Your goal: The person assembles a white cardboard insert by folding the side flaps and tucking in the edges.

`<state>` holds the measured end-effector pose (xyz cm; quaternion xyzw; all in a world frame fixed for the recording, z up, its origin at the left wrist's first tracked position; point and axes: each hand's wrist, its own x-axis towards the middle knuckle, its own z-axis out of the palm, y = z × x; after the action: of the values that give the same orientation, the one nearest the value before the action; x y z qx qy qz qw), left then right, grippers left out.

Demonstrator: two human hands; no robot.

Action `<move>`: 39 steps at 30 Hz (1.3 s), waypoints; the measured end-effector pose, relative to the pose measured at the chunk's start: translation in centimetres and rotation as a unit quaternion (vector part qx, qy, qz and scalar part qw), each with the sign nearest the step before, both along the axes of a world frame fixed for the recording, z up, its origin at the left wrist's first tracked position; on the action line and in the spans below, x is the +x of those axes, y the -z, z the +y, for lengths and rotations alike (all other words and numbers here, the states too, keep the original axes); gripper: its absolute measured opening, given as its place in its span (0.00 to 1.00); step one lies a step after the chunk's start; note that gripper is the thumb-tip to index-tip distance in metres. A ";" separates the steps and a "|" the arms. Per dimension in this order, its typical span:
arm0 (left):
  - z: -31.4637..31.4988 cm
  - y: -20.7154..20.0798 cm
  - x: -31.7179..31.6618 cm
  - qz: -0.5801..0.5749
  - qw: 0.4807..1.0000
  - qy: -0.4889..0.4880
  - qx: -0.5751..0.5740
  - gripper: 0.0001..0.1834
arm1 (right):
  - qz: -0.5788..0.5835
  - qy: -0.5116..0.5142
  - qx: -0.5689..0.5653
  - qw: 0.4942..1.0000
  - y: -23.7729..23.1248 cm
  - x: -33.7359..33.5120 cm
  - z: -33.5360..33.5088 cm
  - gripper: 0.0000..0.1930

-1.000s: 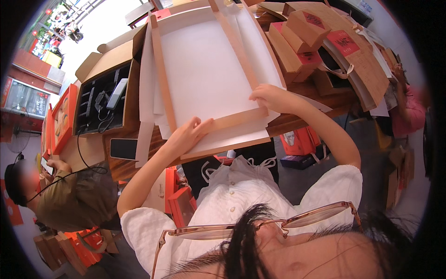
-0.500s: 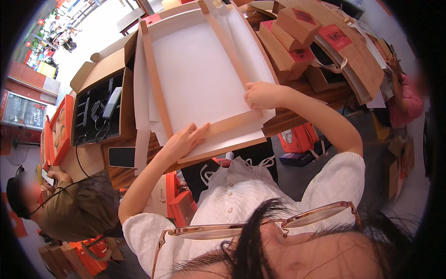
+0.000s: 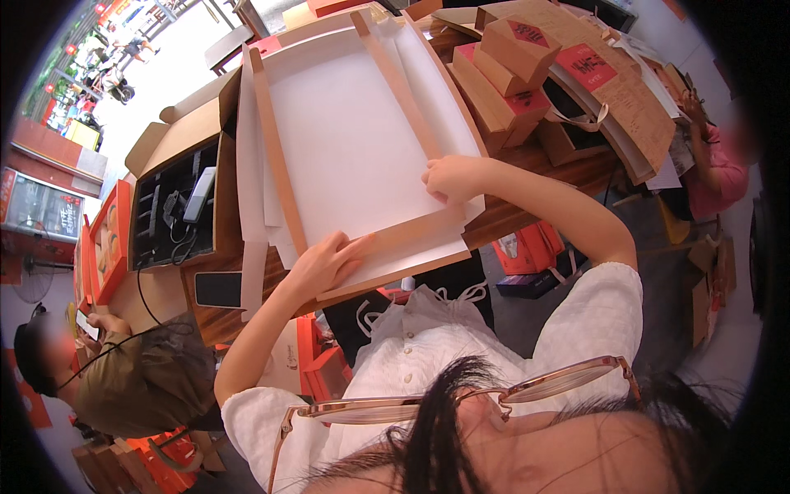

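Note:
A large shallow cardboard box or tray (image 3: 337, 140), white inside with brown folded edges, lies on the table in front of me. Brown strips run along its left and right sides, and a brown flap (image 3: 415, 226) crosses its near end. My left hand (image 3: 323, 265) rests on the left part of that near flap, fingers stretched out and slightly apart. At the near right corner my right hand (image 3: 454, 179) is closed, its fingers curled beside the lower end of the right strip. Whatever it pinches, if anything, is hidden.
Left of the tray stand an open carton (image 3: 177, 193) with black foam and cabled devices, and a black phone (image 3: 218, 290). Brown boxes (image 3: 514, 66) are piled at right. Red boxes (image 3: 527, 247) lie below the table. One person (image 3: 136, 370) sits left, another (image 3: 716, 173) right.
My right hand has shifted slightly left and nearer to me, its fingers more tightly curled. My left hand has moved a little left along the near flap. The tray stays nearly in place.

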<state>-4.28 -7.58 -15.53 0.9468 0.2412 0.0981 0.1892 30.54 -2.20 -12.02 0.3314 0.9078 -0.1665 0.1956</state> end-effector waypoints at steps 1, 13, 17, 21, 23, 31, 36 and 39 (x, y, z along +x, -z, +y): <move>-0.1 0.2 -0.1 -0.017 1.000 0.016 0.010 0.29 | -0.010 0.000 0.016 1.000 0.1 -0.2 -0.1 0.06; -1.0 0.0 -0.2 0.003 0.997 0.045 0.069 0.30 | -0.090 0.008 0.079 0.993 0.7 -1.7 -0.9 0.11; -0.9 0.4 -0.4 0.025 0.997 0.033 0.065 0.30 | -0.020 0.040 0.016 0.999 0.8 -1.5 -1.1 0.07; -0.9 0.2 -0.2 0.032 0.997 0.040 0.060 0.29 | 0.087 0.058 -0.139 0.985 0.7 -0.1 -0.4 0.08; -0.9 0.2 -0.3 0.026 0.996 0.052 0.066 0.28 | 0.070 0.075 -0.151 0.983 0.7 0.0 -0.4 0.08; -0.8 -0.2 -0.3 0.064 0.992 0.074 0.077 0.27 | 0.063 0.110 -0.241 0.962 -1.1 0.1 0.1 0.13; -0.9 -0.3 -0.3 0.079 0.990 0.069 0.096 0.31 | 0.054 0.085 -0.223 0.970 -1.1 -0.2 -0.1 0.15; -1.1 -0.8 -0.2 0.087 0.991 0.055 0.080 0.29 | 0.072 0.096 -0.220 0.968 -1.2 0.7 -0.4 0.15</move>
<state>-4.44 -8.72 -14.69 0.9756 0.1956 0.0233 0.0965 31.26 -2.60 -10.79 0.3531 0.8244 -0.4039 0.1805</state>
